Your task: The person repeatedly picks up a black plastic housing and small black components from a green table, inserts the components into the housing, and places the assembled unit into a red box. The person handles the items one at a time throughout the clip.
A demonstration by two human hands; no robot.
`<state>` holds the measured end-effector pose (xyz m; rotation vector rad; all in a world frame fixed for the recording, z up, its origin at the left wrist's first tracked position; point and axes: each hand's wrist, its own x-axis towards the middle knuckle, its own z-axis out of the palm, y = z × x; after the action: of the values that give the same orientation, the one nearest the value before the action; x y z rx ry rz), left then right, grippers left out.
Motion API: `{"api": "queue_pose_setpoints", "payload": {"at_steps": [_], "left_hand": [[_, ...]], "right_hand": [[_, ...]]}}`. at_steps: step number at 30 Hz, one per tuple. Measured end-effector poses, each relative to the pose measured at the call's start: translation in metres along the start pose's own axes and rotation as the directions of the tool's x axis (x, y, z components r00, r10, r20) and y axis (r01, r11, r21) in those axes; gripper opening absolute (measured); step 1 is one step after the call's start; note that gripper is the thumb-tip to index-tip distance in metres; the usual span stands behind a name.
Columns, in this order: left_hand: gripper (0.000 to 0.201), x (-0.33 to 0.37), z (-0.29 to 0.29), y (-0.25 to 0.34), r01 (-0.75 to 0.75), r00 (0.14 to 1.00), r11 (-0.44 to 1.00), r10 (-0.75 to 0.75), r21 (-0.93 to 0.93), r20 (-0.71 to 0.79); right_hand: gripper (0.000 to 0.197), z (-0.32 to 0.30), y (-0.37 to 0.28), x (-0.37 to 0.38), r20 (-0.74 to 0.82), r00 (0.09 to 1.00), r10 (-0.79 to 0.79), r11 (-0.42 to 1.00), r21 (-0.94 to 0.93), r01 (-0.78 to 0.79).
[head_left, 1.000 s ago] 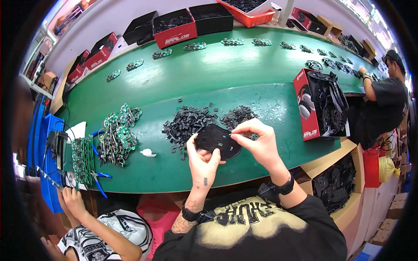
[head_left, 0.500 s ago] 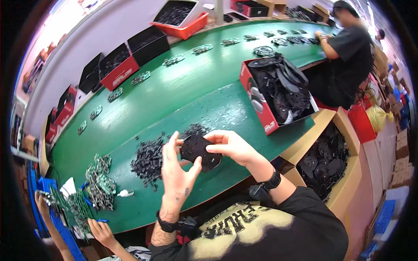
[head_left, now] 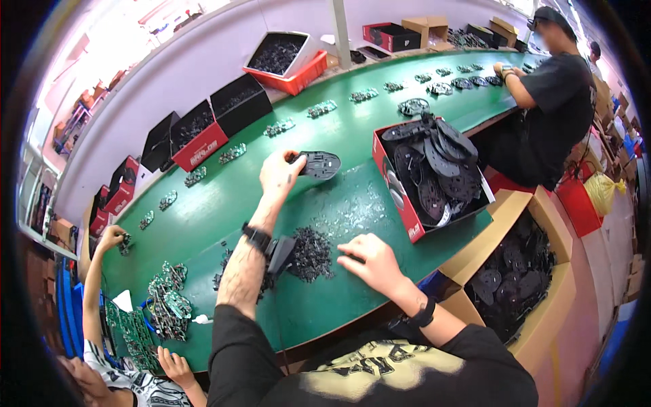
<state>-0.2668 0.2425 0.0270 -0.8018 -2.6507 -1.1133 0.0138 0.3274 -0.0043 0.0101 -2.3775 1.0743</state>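
Observation:
My left hand [head_left: 279, 173] is stretched out over the green table [head_left: 203, 210], gripping a flat black oval plastic part [head_left: 319, 165] just above the surface. My right hand [head_left: 369, 260] rests fingers-down on the table at the edge of a pile of small black parts [head_left: 308, 252]. Whether it pinches one of them is hidden. A black watch sits on each wrist.
A red box [head_left: 407, 197] full of black oval parts stands to the right, with a cardboard bin [head_left: 515, 271] of more below it. Red and black boxes [head_left: 203, 132] line the far edge. Another person [head_left: 549, 88] works at the right; a person's hands [head_left: 169, 366] handle green circuit boards [head_left: 166, 308] at the left.
Both hands held the black oval part together in front of me. Now my left hand has carried it forward over the table, and my right hand has dropped to the pile of small parts.

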Motion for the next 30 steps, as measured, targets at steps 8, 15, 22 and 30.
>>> {"api": "queue_pose_setpoints", "payload": {"at_steps": [8, 15, 22, 30], "left_hand": [[0.038, 0.092, 0.128, -0.019, 0.089, 0.992, 0.995, -0.085, 0.043, -0.098], [0.052, 0.117, 0.169, 0.032, -0.096, 0.989, 0.968, 0.119, -0.23, 0.089], [0.031, 0.003, 0.052, 0.196, -0.615, 0.684, 0.655, 0.72, -0.438, 0.117], [0.029, -0.037, 0.057, 0.215, -0.937, 0.349, 0.337, 0.898, 0.093, 0.268]], "right_hand": [[0.012, 0.003, 0.015, 0.0, 0.028, 0.994, -0.107, 0.993, -0.047, 0.108], [0.013, 0.013, 0.016, 0.0, -0.025, 0.997, -0.069, 0.997, -0.018, 0.069], [0.012, 0.009, 0.021, -0.005, -0.064, 0.998, 0.004, 0.996, -0.086, -0.009], [0.019, 0.006, 0.008, -0.003, -0.155, 0.987, -0.049, 0.998, 0.023, 0.053]]}}
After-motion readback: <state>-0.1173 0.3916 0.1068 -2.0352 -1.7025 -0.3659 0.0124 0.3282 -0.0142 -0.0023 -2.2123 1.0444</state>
